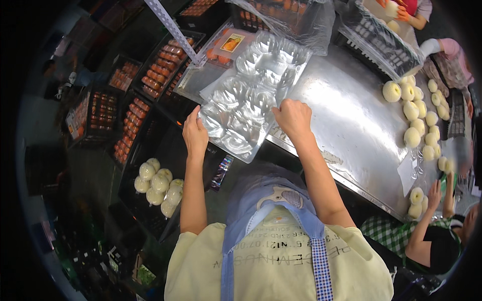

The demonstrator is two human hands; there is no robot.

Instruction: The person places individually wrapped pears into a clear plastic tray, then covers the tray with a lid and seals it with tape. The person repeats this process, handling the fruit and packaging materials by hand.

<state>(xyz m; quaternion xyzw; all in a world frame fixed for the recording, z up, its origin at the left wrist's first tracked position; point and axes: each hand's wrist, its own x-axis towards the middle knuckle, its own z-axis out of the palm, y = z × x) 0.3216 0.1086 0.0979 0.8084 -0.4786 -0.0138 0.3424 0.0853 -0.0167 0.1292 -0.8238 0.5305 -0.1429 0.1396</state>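
Before me lies a clear plastic clamshell fruit pack (241, 113) with round moulded hollows, spread out flat; whether it is one or a nested stack I cannot tell. It reaches past the near edge of a metal worktable (324, 109). My left hand (196, 133) grips its left rim, fingers along the edge. On the opposite side, my right hand (294, 117) is curled with thumb and fingertips at the right rim. Beyond the pack's left side sits a closed pack of orange fruit (226, 45) with a printed label.
Pale fruits in foam nets (412, 109) stand along the table's right side. Black crates hold packed orange fruit (160, 71) and wrapped pale fruit (155, 182). A plastic-lined crate (380, 41) stands at upper right. A perforated metal post (175, 32) rises nearby. Co-workers' hands (435, 193) are at right.
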